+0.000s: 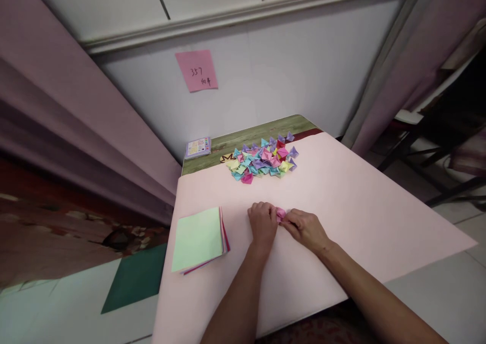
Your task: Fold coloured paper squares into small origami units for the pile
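Observation:
Between my two hands, low over the pink-covered table, is a small folded piece of pink origami paper [280, 213]. My left hand [262, 222] grips its left side with curled fingers. On the other side my right hand [307, 228] pinches the paper between thumb and fingers. The fingers hide part of the fold. Beyond the hands lies a heap of folded paper pieces [261, 159] in pink, blue, purple, yellow and green. To the left of my left hand rests a stack of square origami paper [198, 240], pale green on top.
A pink sheet [353, 202] covers most of the table, with wood-patterned surface [246, 136] showing at the back. A small pack of printed cards [198, 147] sits at the back left corner. Behind is a wall with a pink note [196, 70]; curtains [102, 96] hang at the sides.

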The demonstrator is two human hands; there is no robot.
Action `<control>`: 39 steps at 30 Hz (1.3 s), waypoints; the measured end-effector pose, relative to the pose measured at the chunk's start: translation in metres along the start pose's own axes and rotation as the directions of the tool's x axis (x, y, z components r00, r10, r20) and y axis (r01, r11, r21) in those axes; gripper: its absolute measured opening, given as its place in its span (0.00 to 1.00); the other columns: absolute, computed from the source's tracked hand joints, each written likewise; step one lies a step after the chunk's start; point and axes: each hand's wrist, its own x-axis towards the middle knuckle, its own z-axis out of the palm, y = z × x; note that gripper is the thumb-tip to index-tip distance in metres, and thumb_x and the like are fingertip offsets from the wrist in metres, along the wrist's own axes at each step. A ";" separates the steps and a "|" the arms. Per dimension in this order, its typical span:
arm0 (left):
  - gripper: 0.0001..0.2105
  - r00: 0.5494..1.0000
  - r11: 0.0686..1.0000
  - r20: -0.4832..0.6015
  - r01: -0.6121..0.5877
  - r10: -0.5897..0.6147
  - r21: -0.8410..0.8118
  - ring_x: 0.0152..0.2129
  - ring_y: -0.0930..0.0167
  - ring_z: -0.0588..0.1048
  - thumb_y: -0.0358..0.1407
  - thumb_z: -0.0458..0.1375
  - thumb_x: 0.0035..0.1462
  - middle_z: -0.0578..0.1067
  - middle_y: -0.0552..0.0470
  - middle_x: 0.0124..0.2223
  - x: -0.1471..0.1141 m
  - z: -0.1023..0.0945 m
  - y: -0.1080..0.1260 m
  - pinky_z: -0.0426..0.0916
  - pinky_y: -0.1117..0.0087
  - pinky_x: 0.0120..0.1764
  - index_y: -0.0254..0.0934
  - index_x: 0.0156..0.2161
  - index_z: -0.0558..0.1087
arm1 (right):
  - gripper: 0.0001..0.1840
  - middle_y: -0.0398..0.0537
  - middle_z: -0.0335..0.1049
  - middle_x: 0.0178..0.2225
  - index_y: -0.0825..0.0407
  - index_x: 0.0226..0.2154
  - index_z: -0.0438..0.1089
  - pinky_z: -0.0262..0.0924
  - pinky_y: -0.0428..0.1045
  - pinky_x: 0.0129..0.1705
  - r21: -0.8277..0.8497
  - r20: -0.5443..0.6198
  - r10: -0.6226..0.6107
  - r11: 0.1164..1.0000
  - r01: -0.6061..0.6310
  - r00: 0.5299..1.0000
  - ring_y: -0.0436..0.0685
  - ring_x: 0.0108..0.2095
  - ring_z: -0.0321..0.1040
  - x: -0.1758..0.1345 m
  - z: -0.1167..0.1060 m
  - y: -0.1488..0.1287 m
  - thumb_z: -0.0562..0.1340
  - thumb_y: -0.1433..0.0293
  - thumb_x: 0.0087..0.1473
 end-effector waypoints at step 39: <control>0.11 0.989 0.998 -0.143 -0.050 0.045 -0.031 0.40 0.64 0.74 0.30 0.52 0.61 0.77 0.44 0.42 -0.013 -0.008 0.020 0.70 0.60 0.45 0.37 0.46 0.73 | 0.23 0.45 0.73 0.23 0.53 0.34 0.75 0.60 0.46 0.25 0.543 0.039 0.573 0.676 -0.499 0.818 0.53 0.22 0.65 0.031 -0.034 0.080 0.60 0.50 0.53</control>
